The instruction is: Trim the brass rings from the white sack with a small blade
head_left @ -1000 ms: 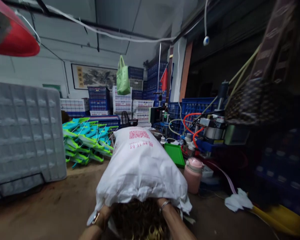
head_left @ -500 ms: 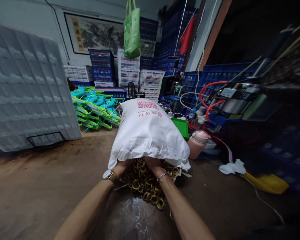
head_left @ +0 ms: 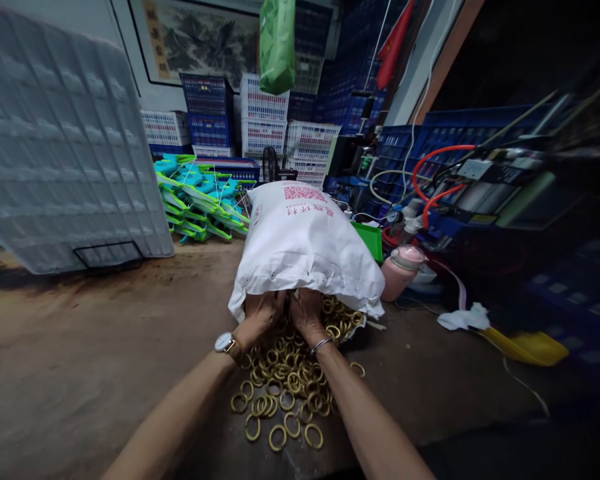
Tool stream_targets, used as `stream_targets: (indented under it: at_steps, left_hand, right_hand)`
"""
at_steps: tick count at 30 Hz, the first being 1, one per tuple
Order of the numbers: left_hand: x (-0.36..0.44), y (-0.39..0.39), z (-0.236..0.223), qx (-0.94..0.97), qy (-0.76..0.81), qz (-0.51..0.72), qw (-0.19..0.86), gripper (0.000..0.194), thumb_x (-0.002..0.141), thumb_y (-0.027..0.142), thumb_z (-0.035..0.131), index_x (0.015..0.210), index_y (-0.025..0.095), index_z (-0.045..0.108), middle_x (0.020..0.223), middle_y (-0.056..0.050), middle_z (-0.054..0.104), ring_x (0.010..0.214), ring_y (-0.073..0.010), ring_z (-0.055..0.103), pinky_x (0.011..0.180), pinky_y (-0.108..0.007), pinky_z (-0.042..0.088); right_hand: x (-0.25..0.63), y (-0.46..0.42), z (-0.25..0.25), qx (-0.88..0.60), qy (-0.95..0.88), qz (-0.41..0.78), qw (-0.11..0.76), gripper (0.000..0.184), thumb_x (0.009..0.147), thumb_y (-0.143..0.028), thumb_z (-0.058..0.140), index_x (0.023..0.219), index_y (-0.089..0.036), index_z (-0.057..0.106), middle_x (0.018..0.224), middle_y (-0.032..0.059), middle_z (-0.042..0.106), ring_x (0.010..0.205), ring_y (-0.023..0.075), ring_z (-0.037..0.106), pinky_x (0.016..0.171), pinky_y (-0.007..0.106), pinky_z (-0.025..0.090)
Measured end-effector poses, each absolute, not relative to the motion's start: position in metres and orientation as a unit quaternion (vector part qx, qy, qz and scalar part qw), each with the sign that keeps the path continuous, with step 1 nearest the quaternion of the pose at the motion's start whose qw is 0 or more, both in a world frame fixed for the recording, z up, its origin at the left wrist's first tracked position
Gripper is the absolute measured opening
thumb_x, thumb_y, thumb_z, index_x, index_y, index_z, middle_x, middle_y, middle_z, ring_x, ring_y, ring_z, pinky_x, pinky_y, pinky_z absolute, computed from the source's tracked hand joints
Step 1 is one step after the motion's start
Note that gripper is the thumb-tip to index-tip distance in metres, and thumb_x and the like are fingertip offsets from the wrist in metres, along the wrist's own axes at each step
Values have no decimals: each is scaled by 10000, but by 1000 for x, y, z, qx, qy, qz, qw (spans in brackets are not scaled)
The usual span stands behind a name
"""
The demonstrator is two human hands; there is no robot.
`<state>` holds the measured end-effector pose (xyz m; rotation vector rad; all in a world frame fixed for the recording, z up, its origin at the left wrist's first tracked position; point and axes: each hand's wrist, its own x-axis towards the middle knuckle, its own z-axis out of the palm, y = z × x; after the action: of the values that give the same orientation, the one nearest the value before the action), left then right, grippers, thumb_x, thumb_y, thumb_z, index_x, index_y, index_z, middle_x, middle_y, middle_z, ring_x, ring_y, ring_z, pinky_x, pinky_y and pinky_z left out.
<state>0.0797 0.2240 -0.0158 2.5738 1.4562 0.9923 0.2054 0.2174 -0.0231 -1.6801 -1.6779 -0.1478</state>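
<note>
A white woven sack [head_left: 307, 247] with red print lies on the brown tabletop, its mouth facing me. Brass-coloured rings [head_left: 293, 381] spill out of that mouth and spread over the table toward me. My left hand [head_left: 261, 313], below a wristwatch, reaches into the sack's mouth among the rings. Beside it, my right hand [head_left: 306, 312], below a silver bangle, is also in the opening. The sack's edge and the rings hide the fingers of both hands, so their grip does not show.
A pink bottle [head_left: 401, 272] and a green tray [head_left: 369, 240] stand right of the sack. Farther right lies a yellow scoop [head_left: 527, 347]. Turquoise and green plastic parts [head_left: 200, 197] are piled behind left. A large translucent ribbed panel [head_left: 65, 147] stands at the left.
More rings have come out and spread toward me across the table. Both hands have drawn slightly out of the sack's mouth and closer together. The view has shifted a little.
</note>
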Motion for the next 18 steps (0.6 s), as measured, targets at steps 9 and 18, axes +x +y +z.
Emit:
stream_targets:
  at_steps: [9,18]
  left_hand:
    - [77,211,-12,817,474,329,-8,274,863,283,394,1018,161,584,955,-130,622,1000,-278,517,937,-454,310]
    - [69,190,-11,814,472,338,-32,222,811,258,469,991,184,575,1035,-112,534,1036,-285,452,887,-444,373]
  right_hand:
    - [198,198,-34,-656,-639,-54,398,291,777,-191,441,1033,-151,573,1066,122,565,1058,249,460,918,377,336]
    - [195,190,-49,-637,-653,-55,406,433,752,-162,454,1184,-151,482,1138,124,507,1067,248,433,917,393,347]
